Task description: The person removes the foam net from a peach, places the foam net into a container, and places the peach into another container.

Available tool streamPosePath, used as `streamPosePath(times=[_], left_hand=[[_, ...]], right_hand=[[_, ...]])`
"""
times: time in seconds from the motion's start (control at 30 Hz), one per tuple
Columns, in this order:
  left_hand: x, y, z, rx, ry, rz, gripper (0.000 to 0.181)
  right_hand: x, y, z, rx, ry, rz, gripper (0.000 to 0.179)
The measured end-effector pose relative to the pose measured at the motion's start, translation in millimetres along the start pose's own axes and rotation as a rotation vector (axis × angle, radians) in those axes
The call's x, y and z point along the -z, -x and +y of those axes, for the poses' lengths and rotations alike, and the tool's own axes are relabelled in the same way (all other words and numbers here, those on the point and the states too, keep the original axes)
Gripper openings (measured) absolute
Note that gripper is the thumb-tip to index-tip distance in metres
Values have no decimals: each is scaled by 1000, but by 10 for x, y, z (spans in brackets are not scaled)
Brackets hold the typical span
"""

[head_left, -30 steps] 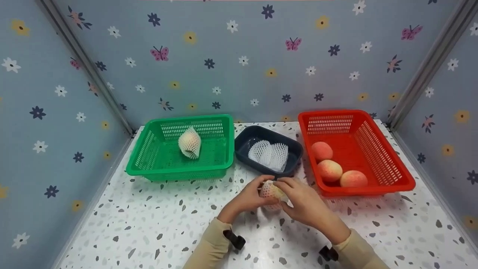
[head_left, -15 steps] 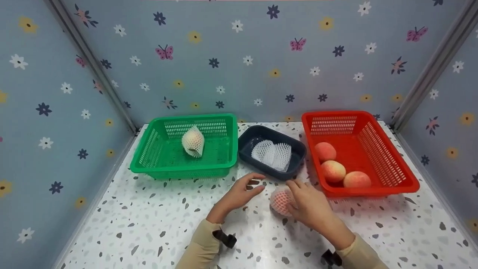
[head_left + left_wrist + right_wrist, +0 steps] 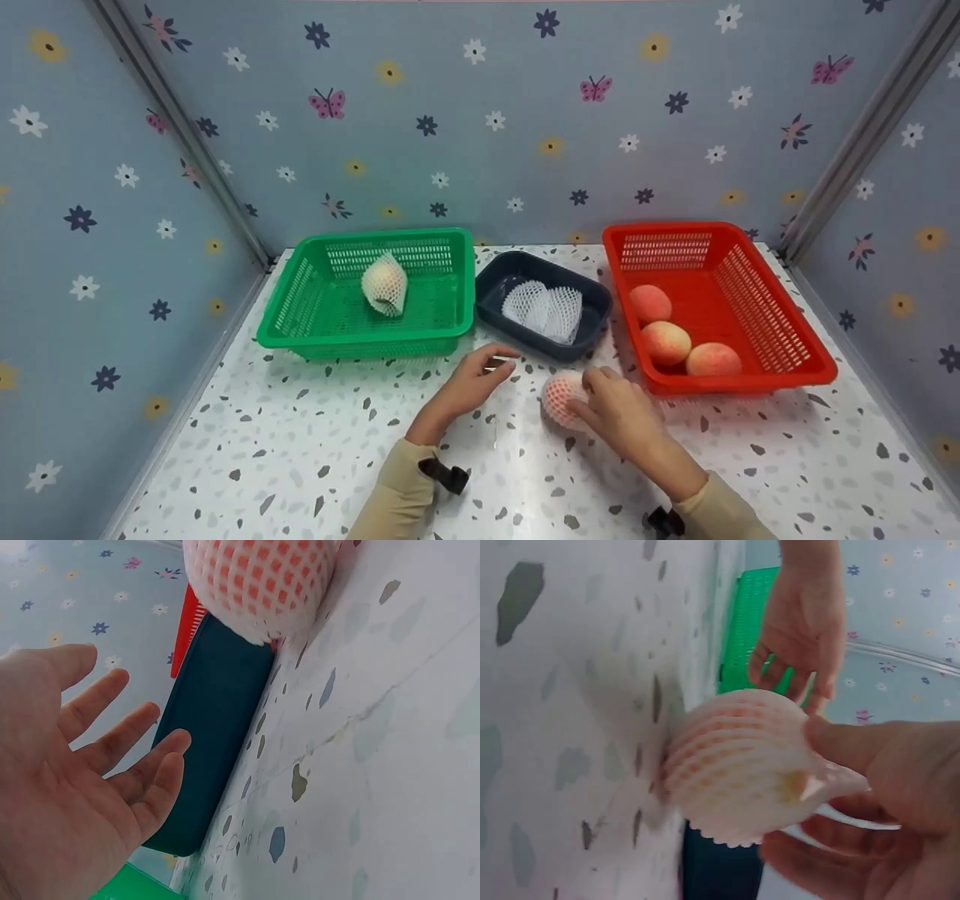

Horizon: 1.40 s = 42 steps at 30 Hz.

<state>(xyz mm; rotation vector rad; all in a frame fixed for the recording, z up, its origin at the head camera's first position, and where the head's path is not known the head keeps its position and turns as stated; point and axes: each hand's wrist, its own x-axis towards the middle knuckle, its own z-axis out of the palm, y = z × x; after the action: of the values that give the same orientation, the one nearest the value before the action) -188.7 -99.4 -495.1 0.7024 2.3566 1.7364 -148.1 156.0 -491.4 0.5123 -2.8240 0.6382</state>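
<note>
My right hand (image 3: 624,411) grips a peach in a white foam net (image 3: 561,399) between thumb and fingers, low over the speckled table. In the right wrist view the net-covered peach (image 3: 739,761) shows pink and yellow through the mesh, and the net's loose end bunches near the thumb. To the left of it, apart from the peach, my left hand (image 3: 466,384) holds nothing; its fingers (image 3: 112,742) are spread and slightly bent in the left wrist view. Just beyond both hands stands a dark blue tray (image 3: 491,319) with white foam nets (image 3: 544,311) in it.
A green basket (image 3: 360,343) at the left holds another netted peach (image 3: 385,285). In the red basket (image 3: 765,381) at the right lie three bare peaches, one (image 3: 651,304) behind the others. Patterned panels (image 3: 480,120) rise behind and at both sides.
My left hand has let go of the netted peach and moved left, away from it. The right hand keeps hold of the peach, which has shifted slightly right.
</note>
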Motion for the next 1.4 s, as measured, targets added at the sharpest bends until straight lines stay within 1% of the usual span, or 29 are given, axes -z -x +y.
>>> streamPosePath(times=[0.07, 0.13, 0.17, 0.27, 0.37, 0.43, 0.6, 0.67, 0.7, 0.77, 0.87, 0.93, 1.0, 1.1, 1.17, 1.23, 1.33, 1.4], left_hand=[[-5, -11, -1, -1, -1, -1, 26], [-13, -18, -10, -4, 5, 1, 26], [-19, -30, -43, -2, 7, 1, 26], [-36, -72, -184, 3, 6, 1, 28], [-39, -121, -333, -1, -9, 6, 30], [-30, -134, -375, -3, -16, 14, 30], [-15, -148, -395, -2, -34, 30, 31], [-15, -156, -385, -11, -68, 31, 31], [-17, -158, -378, -13, -96, 30, 31], [-23, -169, -363, -20, -179, 33, 30], [-42, -186, -343, -30, -363, 55, 27], [-58, -213, -340, -59, -493, 89, 23], [-74, -244, -339, -100, -609, 138, 20], [-93, -291, -340, -172, -739, 214, 14], [-100, -311, -335, -209, -804, 252, 12], [-102, -331, -325, -243, -851, 276, 11], [-105, -375, -297, -268, -908, 291, 11], [-111, -412, -281, -277, -938, 289, 11]], right_hand=[[-51, -43, 12, 66, -4, 61, 32], [-93, -76, 26, 133, -17, 105, 31], [-105, -86, 32, 162, -22, 113, 30], [-112, -109, 34, 203, -40, 116, 26], [-94, -139, 24, 226, -58, 113, 23], [-80, -163, 11, 230, -68, 119, 22], [-47, -222, -16, 220, -89, 124, 24], [-29, -246, -21, 222, -97, 130, 22], [-18, -257, -23, 226, -103, 136, 22], [0, -274, -23, 239, -109, 157, 20], [24, -296, -21, 262, -115, 187, 20], [32, -310, -18, 272, -107, 204, 19], [46, -323, -17, 279, -96, 218, 19], [53, -337, -12, 287, -75, 240, 19], [60, -340, -13, 290, -74, 248, 19], [65, -342, -12, 290, -76, 251, 19], [81, -350, -9, 296, -87, 251, 18], [89, -358, -2, 312, -83, 262, 18]])
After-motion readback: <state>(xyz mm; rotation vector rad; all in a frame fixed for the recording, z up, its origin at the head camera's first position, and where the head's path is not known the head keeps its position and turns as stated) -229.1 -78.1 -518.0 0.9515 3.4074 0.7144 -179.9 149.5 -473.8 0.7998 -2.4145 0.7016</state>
